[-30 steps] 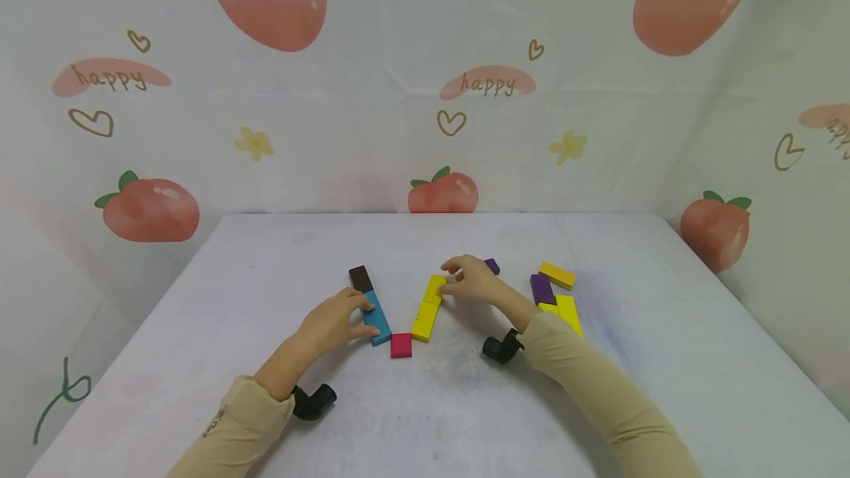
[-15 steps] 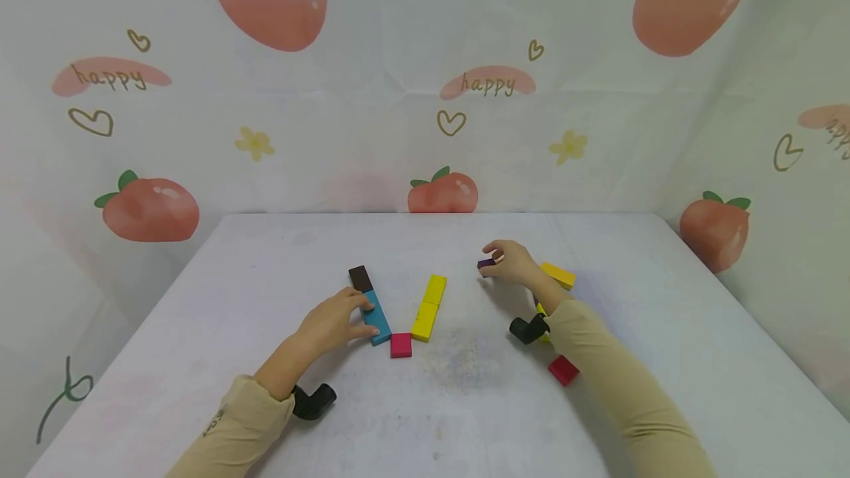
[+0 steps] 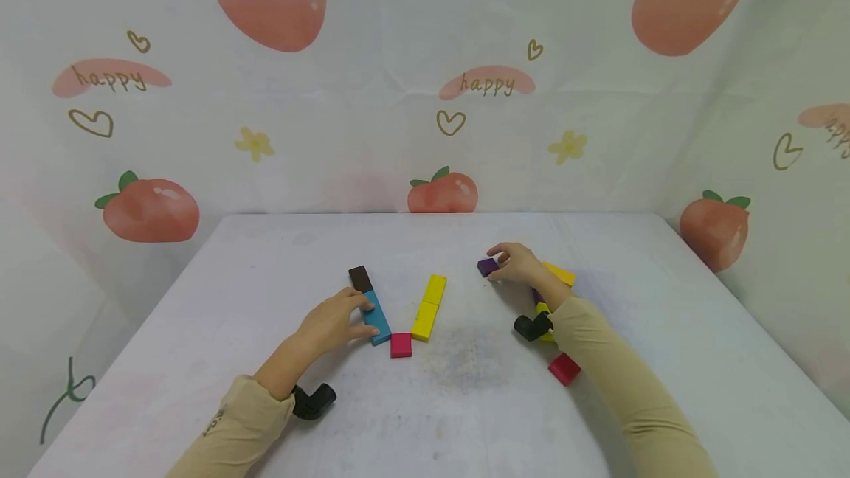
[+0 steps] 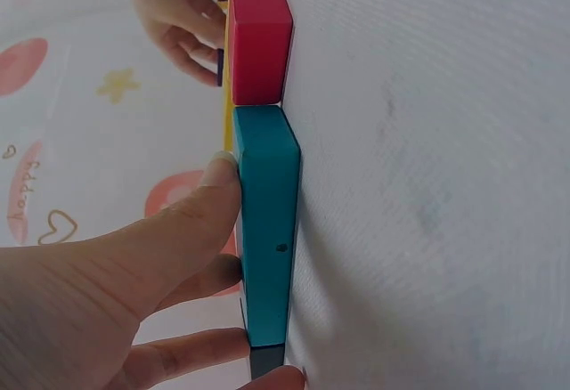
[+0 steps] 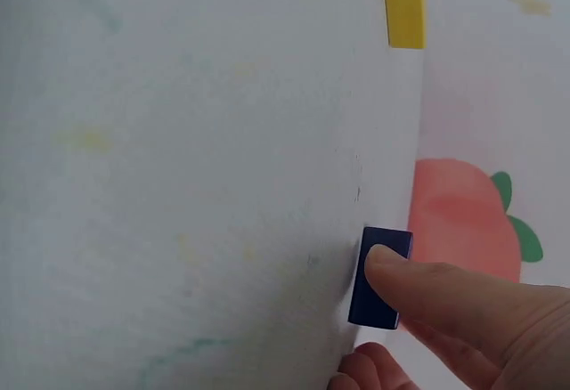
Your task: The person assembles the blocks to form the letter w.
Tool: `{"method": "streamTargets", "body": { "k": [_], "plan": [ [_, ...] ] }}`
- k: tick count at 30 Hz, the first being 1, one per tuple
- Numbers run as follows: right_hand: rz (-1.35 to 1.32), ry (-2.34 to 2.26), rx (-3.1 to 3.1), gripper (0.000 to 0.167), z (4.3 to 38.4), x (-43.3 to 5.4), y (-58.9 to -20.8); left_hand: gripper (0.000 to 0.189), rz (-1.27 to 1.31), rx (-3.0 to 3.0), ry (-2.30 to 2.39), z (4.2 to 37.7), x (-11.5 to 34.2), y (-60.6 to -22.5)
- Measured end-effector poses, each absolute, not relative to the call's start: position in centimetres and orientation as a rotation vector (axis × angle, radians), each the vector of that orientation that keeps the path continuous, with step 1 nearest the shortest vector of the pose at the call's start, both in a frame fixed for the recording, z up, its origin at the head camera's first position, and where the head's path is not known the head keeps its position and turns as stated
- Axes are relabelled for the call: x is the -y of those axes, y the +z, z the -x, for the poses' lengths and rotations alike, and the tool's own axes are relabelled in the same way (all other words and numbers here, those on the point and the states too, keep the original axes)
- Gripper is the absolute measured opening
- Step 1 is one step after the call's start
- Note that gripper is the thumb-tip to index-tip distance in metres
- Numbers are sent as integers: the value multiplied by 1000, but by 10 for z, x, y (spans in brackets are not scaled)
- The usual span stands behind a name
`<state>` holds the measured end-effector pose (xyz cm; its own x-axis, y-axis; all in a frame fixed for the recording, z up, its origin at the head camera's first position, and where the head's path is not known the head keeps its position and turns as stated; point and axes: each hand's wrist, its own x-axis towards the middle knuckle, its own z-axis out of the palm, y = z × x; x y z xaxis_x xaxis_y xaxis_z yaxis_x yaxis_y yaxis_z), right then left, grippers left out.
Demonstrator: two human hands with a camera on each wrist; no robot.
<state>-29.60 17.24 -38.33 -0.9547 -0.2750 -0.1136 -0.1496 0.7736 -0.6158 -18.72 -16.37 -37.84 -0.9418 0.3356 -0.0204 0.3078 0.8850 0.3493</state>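
I see the right hand (image 3: pixel 519 264) pinching the purple block (image 3: pixel 488 268) right of the yellow blocks (image 3: pixel 426 320), where a weak grip could slip, while the left hand (image 3: pixel 332 321), relaxed on the blue block (image 3: pixel 379 317), could nudge it askew.

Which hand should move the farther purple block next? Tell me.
Right, probably: the right hand is at the farther purple block, while the left hand touches the blue block beyond the yellow pair.

head: diffuse light, soft shadows on table (image 3: pixel 438 404) | both wrist views: dimmer | left wrist: backdrop (image 4: pixel 98 167) slightly soft
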Motion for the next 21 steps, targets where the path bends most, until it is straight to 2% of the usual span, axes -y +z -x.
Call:
{"method": "streamTargets", "body": {
  "k": [21],
  "plan": [
    [270,-949,-2764,39,297,-172,-386,43,-511,-2970,534,187,163,-378]
  ]
}}
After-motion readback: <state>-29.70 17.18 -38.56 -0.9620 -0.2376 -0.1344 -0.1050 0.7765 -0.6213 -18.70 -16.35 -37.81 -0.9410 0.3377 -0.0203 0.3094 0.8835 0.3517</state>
